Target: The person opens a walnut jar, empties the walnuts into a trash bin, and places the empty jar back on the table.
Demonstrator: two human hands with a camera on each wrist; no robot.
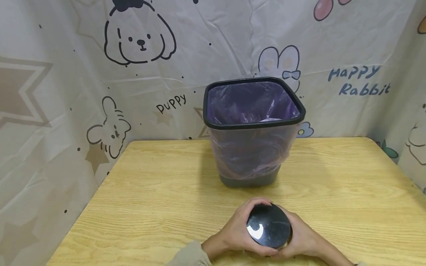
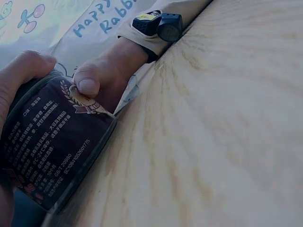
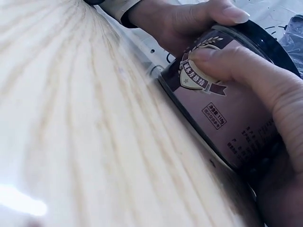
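A dark jar (image 1: 269,226) with a shiny black lid stands on the wooden table (image 1: 149,192) near its front edge. My left hand (image 1: 237,231) grips its left side and my right hand (image 1: 299,238) grips its right side. In the left wrist view the jar (image 2: 52,146) shows a dark label with small print, and the right hand's thumb (image 2: 87,85) presses on it. The right wrist view has the jar (image 3: 227,109) with a brown label, the right hand's fingers (image 3: 255,75) curled round it and the left hand (image 3: 189,19) behind.
A dark square bin (image 1: 253,129) lined with a purple bag stands at the middle back of the table. A cartoon-printed cloth (image 1: 66,74) hangs behind and on both sides. A wrist camera (image 2: 158,23) sits on the right sleeve.
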